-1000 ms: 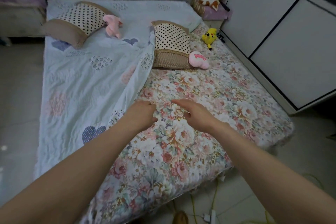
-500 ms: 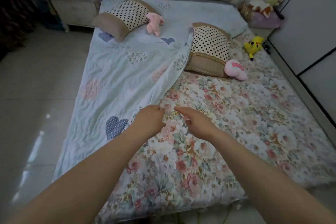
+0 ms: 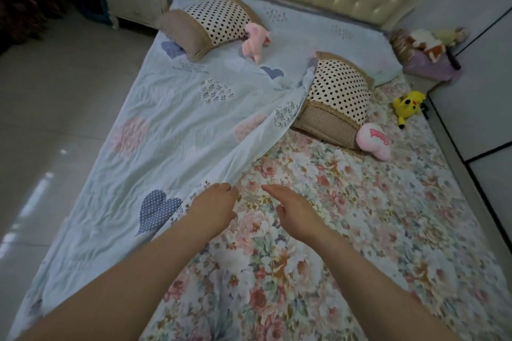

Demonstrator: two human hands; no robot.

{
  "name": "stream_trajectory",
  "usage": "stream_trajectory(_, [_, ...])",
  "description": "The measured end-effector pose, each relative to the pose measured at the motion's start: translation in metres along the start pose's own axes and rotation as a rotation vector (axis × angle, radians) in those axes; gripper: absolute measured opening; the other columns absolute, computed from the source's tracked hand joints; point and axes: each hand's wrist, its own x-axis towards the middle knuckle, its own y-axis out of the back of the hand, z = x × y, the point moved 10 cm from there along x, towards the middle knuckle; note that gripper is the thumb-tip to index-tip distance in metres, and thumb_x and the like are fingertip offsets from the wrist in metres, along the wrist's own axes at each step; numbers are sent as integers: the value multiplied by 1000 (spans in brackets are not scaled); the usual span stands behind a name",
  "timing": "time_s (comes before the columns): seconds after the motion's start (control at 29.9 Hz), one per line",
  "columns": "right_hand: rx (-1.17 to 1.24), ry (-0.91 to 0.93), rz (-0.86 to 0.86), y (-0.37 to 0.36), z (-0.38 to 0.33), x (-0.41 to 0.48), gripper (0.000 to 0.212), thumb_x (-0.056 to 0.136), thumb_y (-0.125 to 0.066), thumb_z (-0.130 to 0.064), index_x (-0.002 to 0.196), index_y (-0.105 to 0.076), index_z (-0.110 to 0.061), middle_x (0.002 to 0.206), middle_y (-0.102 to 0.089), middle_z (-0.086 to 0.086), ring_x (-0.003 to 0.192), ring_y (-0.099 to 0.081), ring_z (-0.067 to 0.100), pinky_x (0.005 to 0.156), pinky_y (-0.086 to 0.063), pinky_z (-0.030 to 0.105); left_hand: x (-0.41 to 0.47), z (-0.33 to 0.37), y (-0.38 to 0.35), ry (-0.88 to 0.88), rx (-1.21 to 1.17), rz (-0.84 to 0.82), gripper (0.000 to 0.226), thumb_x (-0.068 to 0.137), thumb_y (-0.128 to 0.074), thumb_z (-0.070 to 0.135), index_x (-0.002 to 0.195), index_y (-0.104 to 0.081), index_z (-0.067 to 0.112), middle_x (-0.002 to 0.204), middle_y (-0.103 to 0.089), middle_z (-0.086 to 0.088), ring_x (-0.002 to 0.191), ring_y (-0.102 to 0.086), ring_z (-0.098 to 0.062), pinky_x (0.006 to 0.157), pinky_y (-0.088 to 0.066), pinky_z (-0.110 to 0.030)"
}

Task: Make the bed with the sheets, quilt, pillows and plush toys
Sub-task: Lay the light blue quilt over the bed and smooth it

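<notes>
A person's left hand [image 3: 214, 203] curls around the diagonal edge of a pale blue heart-print quilt [image 3: 166, 130] spread flat to the left, while the right hand [image 3: 293, 210], fingers extended, hovers over the floral-print sheet [image 3: 360, 216] lying exposed to the right.

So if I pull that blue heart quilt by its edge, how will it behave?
Probably floppy: the blue heart quilt lies creased and folded. Likely light, since it looks thin. It may drag the nearer pillow that its edge touches.

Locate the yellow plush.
The yellow plush lies on the floral sheet, far right in the head view, just right of the right pillow.
</notes>
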Motion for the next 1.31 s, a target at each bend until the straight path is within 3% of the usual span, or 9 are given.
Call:
stream_trajectory(0.27, [-112, 129, -5, -27, 73, 83, 68, 93, -40, 9, 148, -36, -30, 153, -37, -4, 141, -31, 12, 114, -20, 22, 84, -11, -69, 142, -49, -29, 44, 94, -60, 25, 134, -48, 13, 127, -50, -5, 117, -49, -23, 94, -48, -36])
stream_trajectory(0.44, [-273, 206, -67, -65, 130, 158, 77, 88, -45, 9, 152, -26, -30, 160, -22, -1, 147, -20, 16, 119, -16, 29, 152, -31, -124, 216, -56, -1, 39, 91, -60, 14, 128, -49, 19, 122, -49, -1, 109, -50, -19, 85, -49, -30])
stream_trajectory(0.57, [-328, 314, -43, -106, 148, 237, 82, 82, -43, 13, 151, -28, -28, 160, -20, 1, 147, -19, 20, 115, -26, 33, 199, -68, -170, 343, -47, 135, 52, 79, -77, 23, 124, -52, 24, 120, -49, 1, 107, -50, -20, 83, -51, -30])
stream_trajectory(0.74, [-460, 432, -72, -168, 139, 318, 73, 87, -50, 2, 152, -25, -19, 161, -11, 11, 148, -10, 27, 116, -25, 44, 228, -122, -209, 512, -4, 195, 58, 91, -57, 47, 137, -28, 26, 135, -35, -2, 121, -39, -25, 99, -42, -40])
stream_trajectory(0.9, [-535, 441, 25, -209, 130, 378, 38, 92, -49, -19, 130, -55, -19, 129, -54, 8, 120, -49, 29, 95, -40, 37, 255, -158, -226, 537, -8, 258, 32, 94, -56, 23, 123, -43, 24, 119, -55, -2, 99, -54, -27, 78, -51, -39])
stream_trajectory(1.04, [-545, 478, -147, -210, 129, 388, 28, 90, -56, -20, 113, -70, -20, 112, -62, 8, 106, -57, 29, 79, -41, 30, 259, -160, -216, 507, -15, 249, 11, 97, -50, 17, 108, -52, 20, 100, -57, -3, 85, -57, -27, 62, -41, -35])
stream_trajectory(1.17, [-479, 412, -427, -206, 156, 349, 21, 95, -51, -26, 109, -68, -27, 108, -65, 3, 99, -60, 25, 82, -47, 34, 250, -138, -206, 424, 40, 141, 20, 102, -43, 31, 109, -59, 21, 90, -40, -1, 88, -53, -24, 63, -38, -33])
stream_trajectory(1.24, [-514, 388, -433, -209, 173, 314, 20, 98, -45, -33, 108, -62, -33, 108, -65, 1, 100, -59, 24, 80, -46, 33, 237, -108, -209, 341, 87, 62, 24, 103, -41, 32, 112, -60, 23, 89, -41, 0, 85, -53, -22, 64, -39, -32])
stream_trajectory(1.31, [-525, 375, -403, -208, 191, 273, 21, 100, -41, -37, 108, -60, -32, 108, -66, 0, 100, -60, 23, 79, -46, 33, 218, -74, -222, 266, 61, -67, 28, 104, -38, 37, 113, -60, 23, 94, -56, -2, 89, -61, -23, 66, -41, -31])
